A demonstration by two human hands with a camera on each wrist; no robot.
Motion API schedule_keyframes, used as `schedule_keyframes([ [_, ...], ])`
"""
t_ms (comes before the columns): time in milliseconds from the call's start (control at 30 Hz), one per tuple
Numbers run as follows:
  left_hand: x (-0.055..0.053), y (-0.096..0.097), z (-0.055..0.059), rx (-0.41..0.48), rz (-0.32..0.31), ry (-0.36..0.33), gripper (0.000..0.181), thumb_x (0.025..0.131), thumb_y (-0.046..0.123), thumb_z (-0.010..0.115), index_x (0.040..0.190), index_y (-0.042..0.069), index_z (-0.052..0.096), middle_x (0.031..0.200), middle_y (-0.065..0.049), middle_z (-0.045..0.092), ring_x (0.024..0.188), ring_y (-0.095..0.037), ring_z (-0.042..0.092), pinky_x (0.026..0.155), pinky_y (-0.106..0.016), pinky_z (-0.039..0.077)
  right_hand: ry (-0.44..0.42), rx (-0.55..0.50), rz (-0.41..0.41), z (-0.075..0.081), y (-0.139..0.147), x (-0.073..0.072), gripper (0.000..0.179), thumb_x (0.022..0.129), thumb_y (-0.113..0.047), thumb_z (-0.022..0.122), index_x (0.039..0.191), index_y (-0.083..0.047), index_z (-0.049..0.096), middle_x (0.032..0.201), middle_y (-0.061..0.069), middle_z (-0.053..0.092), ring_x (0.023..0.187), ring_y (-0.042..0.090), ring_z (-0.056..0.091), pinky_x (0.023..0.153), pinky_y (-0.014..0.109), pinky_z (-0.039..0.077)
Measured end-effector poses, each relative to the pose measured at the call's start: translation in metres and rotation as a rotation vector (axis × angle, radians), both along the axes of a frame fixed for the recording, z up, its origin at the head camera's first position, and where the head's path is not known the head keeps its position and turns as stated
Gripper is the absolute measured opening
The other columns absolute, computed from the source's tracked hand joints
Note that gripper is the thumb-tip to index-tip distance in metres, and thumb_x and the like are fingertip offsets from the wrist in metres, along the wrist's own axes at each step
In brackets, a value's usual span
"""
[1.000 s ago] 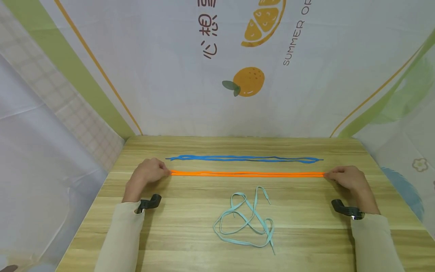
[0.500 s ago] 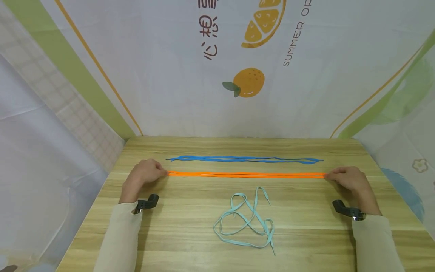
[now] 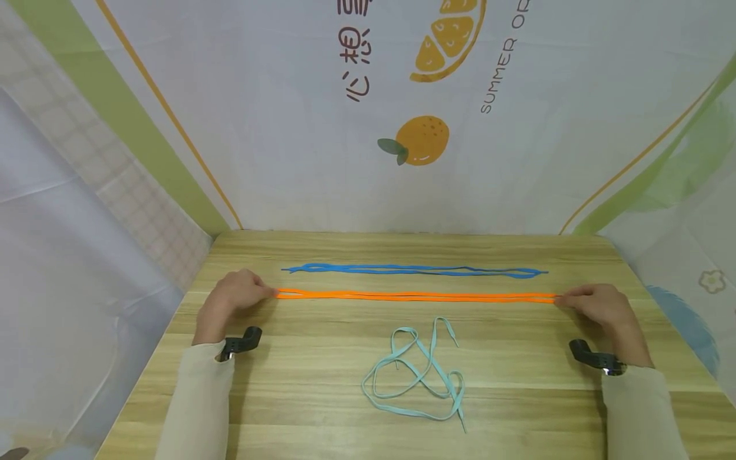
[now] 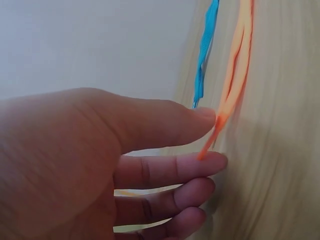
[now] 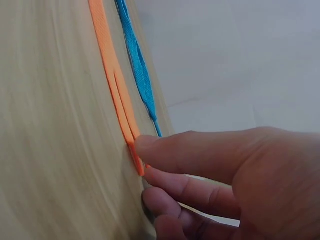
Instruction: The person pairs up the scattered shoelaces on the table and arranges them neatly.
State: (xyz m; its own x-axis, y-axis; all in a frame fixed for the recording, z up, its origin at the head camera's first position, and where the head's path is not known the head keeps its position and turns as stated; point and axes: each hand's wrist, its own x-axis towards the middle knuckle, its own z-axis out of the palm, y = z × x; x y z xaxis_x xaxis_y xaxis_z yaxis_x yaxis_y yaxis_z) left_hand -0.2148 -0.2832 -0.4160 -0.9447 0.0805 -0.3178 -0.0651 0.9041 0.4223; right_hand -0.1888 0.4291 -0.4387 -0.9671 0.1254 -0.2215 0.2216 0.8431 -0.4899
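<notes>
A doubled orange shoelace [image 3: 414, 296] stretches almost straight across the wooden table, its strands side by side. My left hand [image 3: 236, 294] is at its left end; in the left wrist view the narrow end of the lace runs between the thumb [image 4: 175, 122] and index finger [image 4: 170, 167]. At the opposite end, my right hand [image 3: 598, 305] pinches the lace, with the thumb [image 5: 190, 152] over it in the right wrist view. Just behind lies a blue shoelace [image 3: 414, 269], also doubled and roughly parallel. Nearer the front, a pale mint shoelace [image 3: 402, 383] lies in loose loops.
The wooden table [image 3: 310, 421] meets a hanging white cloth [image 3: 299, 160] printed with oranges and lettering at its back edge. More cloth hangs at both sides. Each wrist wears a black camera mount [image 3: 244, 342].
Both hands have shifted slightly outward, left hand to the left and right hand to the right. More of the orange shoelace shows between them. The blue and mint shoelaces have stayed put.
</notes>
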Motion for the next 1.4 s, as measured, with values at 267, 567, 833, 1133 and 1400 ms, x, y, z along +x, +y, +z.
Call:
schedule_keyframes([
  [267, 0.003, -0.010, 0.008, -0.012, 0.033, -0.009, 0.054, 0.102, 0.043, 0.073, 0.122, -0.006, 0.077, 0.112, -0.019, 0.072, 0.090, -0.031, 0.060, 0.077, -0.042, 0.050, 0.034, -0.011, 0.009, 0.005, 0.004, 0.004, 0.060, 0.101, -0.045, 0.077, 0.130, 0.008, 0.074, 0.142, 0.043, 0.057, 0.127, 0.063, 0.053, 0.100, 0.066, 0.047],
  [567, 0.007, 0.002, 0.022, 0.013, -0.024, 0.078, 0.042, 0.105, 0.041, 0.068, 0.114, 0.000, 0.078, 0.119, -0.019, 0.075, 0.099, -0.036, 0.067, 0.084, -0.051, 0.055, 0.084, -0.051, 0.023, 0.019, 0.000, 0.005, 0.053, 0.106, -0.037, 0.071, 0.128, 0.011, 0.072, 0.120, 0.032, 0.071, 0.117, 0.056, 0.059, 0.086, 0.054, 0.050],
  [833, 0.022, 0.038, 0.052, 0.072, -0.057, 0.221, 0.033, 0.105, 0.040, 0.071, 0.106, 0.008, 0.079, 0.102, -0.005, 0.075, 0.089, -0.026, 0.066, 0.077, -0.043, 0.052, 0.136, -0.070, 0.049, 0.045, -0.027, 0.008, 0.058, 0.107, -0.042, 0.072, 0.135, 0.008, 0.070, 0.144, 0.039, 0.058, 0.120, 0.055, 0.059, 0.087, 0.056, 0.052],
  [1133, 0.040, 0.080, 0.066, 0.162, -0.157, 0.385, 0.023, 0.103, 0.029, 0.076, 0.086, 0.014, 0.077, 0.079, 0.004, 0.067, 0.072, -0.018, 0.059, 0.068, -0.038, 0.048, 0.237, -0.054, 0.127, 0.070, -0.075, 0.016, 0.042, 0.101, -0.040, 0.082, 0.119, -0.002, 0.081, 0.109, 0.011, 0.074, 0.091, 0.025, 0.064, 0.071, 0.037, 0.051],
  [1400, 0.059, 0.114, 0.072, 0.229, -0.261, 0.416, 0.014, 0.101, 0.025, 0.077, 0.090, 0.016, 0.080, 0.089, 0.007, 0.071, 0.086, -0.017, 0.064, 0.080, -0.041, 0.053, 0.250, -0.075, 0.227, 0.077, -0.115, 0.023, 0.031, 0.099, -0.035, 0.084, 0.111, -0.006, 0.084, 0.097, 0.001, 0.075, 0.084, 0.021, 0.067, 0.068, 0.037, 0.052],
])
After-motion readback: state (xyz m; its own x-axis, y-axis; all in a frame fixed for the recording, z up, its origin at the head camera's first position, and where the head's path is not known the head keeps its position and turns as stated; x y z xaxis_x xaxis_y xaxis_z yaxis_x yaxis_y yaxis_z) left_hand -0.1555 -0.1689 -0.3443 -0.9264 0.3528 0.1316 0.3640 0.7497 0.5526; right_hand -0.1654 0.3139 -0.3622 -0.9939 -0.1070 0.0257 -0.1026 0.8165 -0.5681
